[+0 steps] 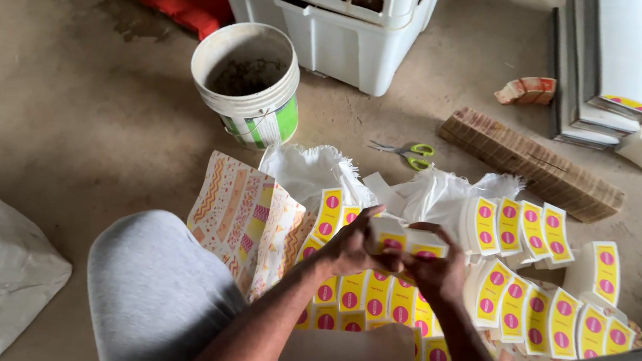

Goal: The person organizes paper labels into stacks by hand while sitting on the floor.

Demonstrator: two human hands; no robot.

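Currently seated on concrete floor [87, 106], knees apart, work held between them. Left hand [350, 246] and right hand [437, 274] both closed around one small stack of curved paper blanks [406, 241], white with yellow band and pink dots; stack held clear of the floor, just above the rows of like stacks [511, 305] fanned out below and to the right.

Risks, judged from present position:
- Stack squeezed from both ends only; loose middle blanks liable to bow out and spill onto the rows beneath, disturbing their order.
- Rows stood on edge, leaning one on another; a dropped stack or a brush from a forearm likely to topple several.
- Scissors [407, 154] lying open-handled just beyond the white sack [314, 174]; within reach of a sliding stack.
- Dirty bucket [246, 81] close by; grit on floor could soil clean paper.

Fingers: left fingers [370, 225] curled over the stack's near end, thumb underneath not visible. Right fingers [434, 233] wrapped over the far end. Both clenched on the stack, no gap seen.
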